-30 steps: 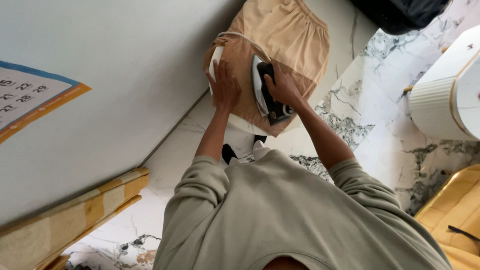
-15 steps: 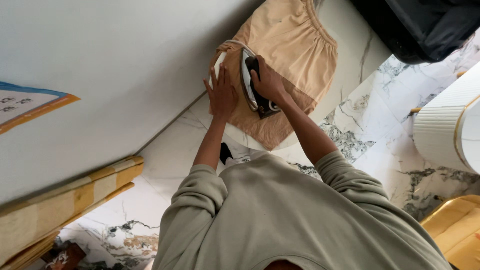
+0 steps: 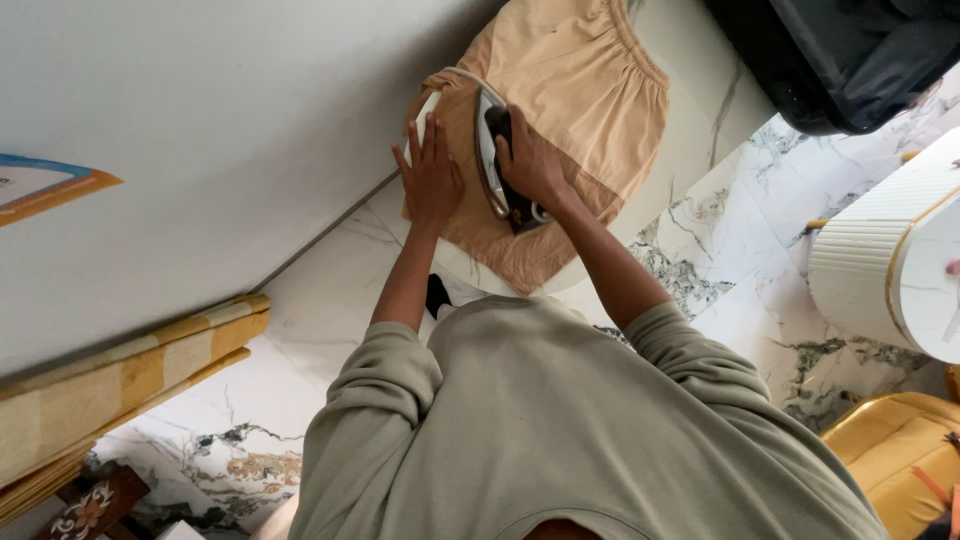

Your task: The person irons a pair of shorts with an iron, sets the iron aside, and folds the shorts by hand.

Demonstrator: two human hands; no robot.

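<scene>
A tan garment (image 3: 570, 90) with a gathered waistband lies spread over a white ironing surface (image 3: 470, 268) beside the wall. My right hand (image 3: 528, 160) grips the black handle of a silver and black clothes iron (image 3: 492, 160), which rests on the cloth. My left hand (image 3: 430, 180) lies flat on the garment just left of the iron, fingers spread. A white cord (image 3: 455, 72) curls from the iron's far end. My grey long-sleeved top fills the lower view.
A pale wall (image 3: 220, 140) runs along the left, with a calendar corner (image 3: 45, 185). A yellow striped board (image 3: 130, 375) leans below it. The floor is marble. A white ribbed round unit (image 3: 880, 270) stands right, a dark bag (image 3: 850, 50) at top right.
The iron and my right hand have slid further up the garment toward the wall. My left hand stays pressed flat beside it. The view has shifted slightly.
</scene>
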